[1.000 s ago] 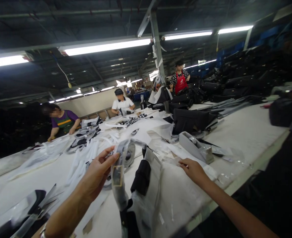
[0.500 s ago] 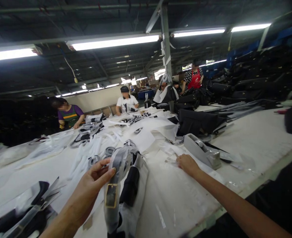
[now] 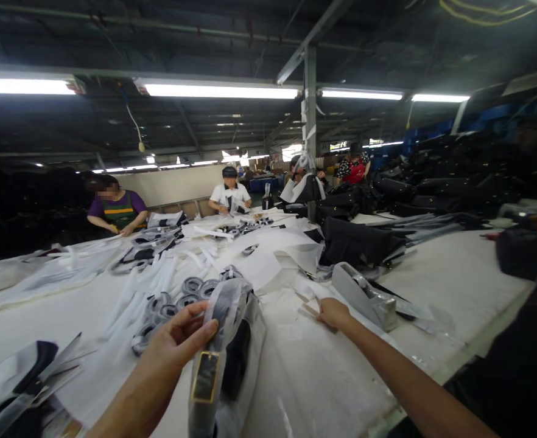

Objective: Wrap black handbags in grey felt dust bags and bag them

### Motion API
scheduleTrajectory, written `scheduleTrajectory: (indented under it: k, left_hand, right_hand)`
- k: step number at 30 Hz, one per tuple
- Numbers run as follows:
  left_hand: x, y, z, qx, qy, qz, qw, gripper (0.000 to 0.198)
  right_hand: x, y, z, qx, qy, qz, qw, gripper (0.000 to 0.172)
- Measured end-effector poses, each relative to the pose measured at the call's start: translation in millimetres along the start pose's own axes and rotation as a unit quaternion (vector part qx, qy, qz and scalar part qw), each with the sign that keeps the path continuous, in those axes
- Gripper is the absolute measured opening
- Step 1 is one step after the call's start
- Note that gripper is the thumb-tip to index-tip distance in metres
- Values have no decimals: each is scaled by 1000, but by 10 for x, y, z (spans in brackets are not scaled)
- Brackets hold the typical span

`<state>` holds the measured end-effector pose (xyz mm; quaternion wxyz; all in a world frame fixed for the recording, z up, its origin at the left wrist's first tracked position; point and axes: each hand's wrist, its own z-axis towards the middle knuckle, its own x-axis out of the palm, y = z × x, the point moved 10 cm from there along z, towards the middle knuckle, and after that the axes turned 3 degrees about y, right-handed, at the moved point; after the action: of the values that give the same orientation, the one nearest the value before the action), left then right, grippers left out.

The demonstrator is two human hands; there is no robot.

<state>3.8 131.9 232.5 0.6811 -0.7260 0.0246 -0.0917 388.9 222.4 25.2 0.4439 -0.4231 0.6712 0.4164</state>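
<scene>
Between the thumb and fingers of my left hand (image 3: 177, 344) is the upper part of a black strap wrapped in translucent film, with a gold-framed rectangular buckle (image 3: 206, 377) hanging below. Beside the strap lies a bulkier black piece (image 3: 236, 359) in pale wrapping. My right hand (image 3: 333, 313) is over the table to the right, its fingers closed on a small pale flat piece (image 3: 313, 306), perhaps paper or card. A grey tape dispenser (image 3: 357, 292) stands just right of that hand. Several wrapped coiled straps (image 3: 187, 299) lie beyond my left hand.
White sheets (image 3: 259, 271) and film strips cover the table's middle. Black bags (image 3: 360, 240) are piled at the right. Scissors (image 3: 61, 365) lie at the lower left near wrapped black pieces. Co-workers (image 3: 229, 191) are across the table, near a metal post (image 3: 310, 103).
The camera view has levelled and shifted. My right hand has come slightly left and lower in view, with the small pale piece now plainer at its fingertips. My left hand keeps its hold.
</scene>
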Motion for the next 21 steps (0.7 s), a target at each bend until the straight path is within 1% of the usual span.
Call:
scheduleTrajectory:
  k: [2,4,7,10,13,15,17,19,21]
  left_hand:
    - [8,-25,9,5,-6,0,1000,58]
    - [-10,-66,20,12,-20,1,1000,58]
    - [-6,-129,28,24,-24,7,999,56]
    - [56,-156,26,31,0,11,999,52]
    - [94,-125,30,30,23,8,999,52]
    - [96,-84,44,23,37,5,999,53]
    - [89,-55,62,22,49,2,999,53]
    - [64,-45,75,26,52,1,998,53]
    - [29,-47,76,31,42,-1,999,54]
  right_hand:
    - [-14,-14,34,9,13,17,1000,30]
    - [-53,-14,31,6,8,42,999,30]
    - [-170,-16,-32,-9,-33,93,995,28]
    - [-355,-22,-134,-34,-86,159,983,25]
    - [-593,54,-276,-77,-121,235,961,23]
    - [-767,183,-432,-109,-131,292,941,26]
    - [-927,393,-663,-147,-127,350,916,35]
    - [-1044,680,-967,-195,-99,401,889,42]
    - [-1106,1010,-1308,-249,-46,436,864,41]
